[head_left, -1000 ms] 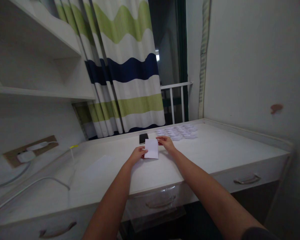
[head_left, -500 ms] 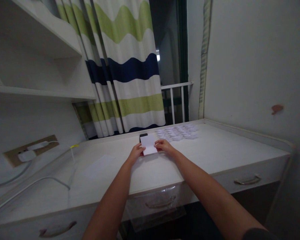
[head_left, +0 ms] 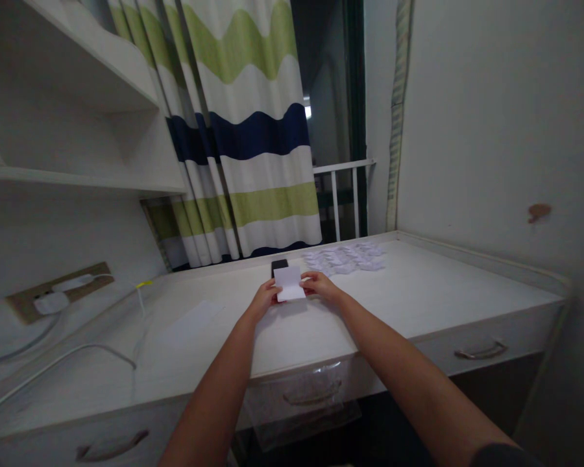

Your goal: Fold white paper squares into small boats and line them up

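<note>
Head view: white laminate desk [head_left: 433, 285] below a striped curtain [head_left: 243, 130], with drawers beneath. Small white paper sheet [head_left: 289, 284] sits at the far middle of the desk, held between both hands and overlapping the near end of a black smartphone [head_left: 279, 266] in view. Left hand [head_left: 263, 301] pinches the sheet's left edge; right hand [head_left: 320, 284] pinches its right edge, fingers curled. Cannot tell whether the sheet touches the desk. Loose pile of white paper pieces [head_left: 344, 258] lies beyond the right hand, right of the smartphone.
</note>
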The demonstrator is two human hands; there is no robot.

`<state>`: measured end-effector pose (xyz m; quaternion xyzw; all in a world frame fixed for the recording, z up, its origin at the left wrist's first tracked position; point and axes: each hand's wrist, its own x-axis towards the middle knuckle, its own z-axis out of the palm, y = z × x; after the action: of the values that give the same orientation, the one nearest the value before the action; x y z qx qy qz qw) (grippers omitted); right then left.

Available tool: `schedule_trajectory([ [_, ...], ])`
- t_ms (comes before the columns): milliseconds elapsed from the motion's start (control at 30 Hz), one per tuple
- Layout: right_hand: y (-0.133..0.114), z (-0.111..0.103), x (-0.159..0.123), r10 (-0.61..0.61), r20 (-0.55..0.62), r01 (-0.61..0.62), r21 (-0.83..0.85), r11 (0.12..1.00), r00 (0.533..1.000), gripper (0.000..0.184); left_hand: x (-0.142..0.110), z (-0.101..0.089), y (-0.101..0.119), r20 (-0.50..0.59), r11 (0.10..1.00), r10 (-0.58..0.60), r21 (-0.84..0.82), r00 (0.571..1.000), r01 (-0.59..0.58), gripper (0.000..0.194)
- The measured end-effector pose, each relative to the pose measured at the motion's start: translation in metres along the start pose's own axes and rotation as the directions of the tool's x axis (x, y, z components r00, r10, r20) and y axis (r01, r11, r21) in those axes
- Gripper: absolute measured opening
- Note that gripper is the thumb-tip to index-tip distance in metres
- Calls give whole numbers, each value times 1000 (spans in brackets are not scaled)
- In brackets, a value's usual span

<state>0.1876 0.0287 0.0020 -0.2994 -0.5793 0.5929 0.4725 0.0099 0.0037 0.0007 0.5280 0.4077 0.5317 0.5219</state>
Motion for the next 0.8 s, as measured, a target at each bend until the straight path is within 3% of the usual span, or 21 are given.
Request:
schedule_trajectory([
  [233,2,-2,2,-33,3,33,0,999,999,22,-1,-1,2,-7,999,-20,-50,1000,19,22],
  [500,1,-3,2,-82,81,82,-2,997,993,20,-6,1,7,57,999,4,-40,998,-2,25],
  [800,2,-2,2,-83,73,84,-7,996,994,16,-6,-1,7,79,999,12,-36,997,-9,19],
])
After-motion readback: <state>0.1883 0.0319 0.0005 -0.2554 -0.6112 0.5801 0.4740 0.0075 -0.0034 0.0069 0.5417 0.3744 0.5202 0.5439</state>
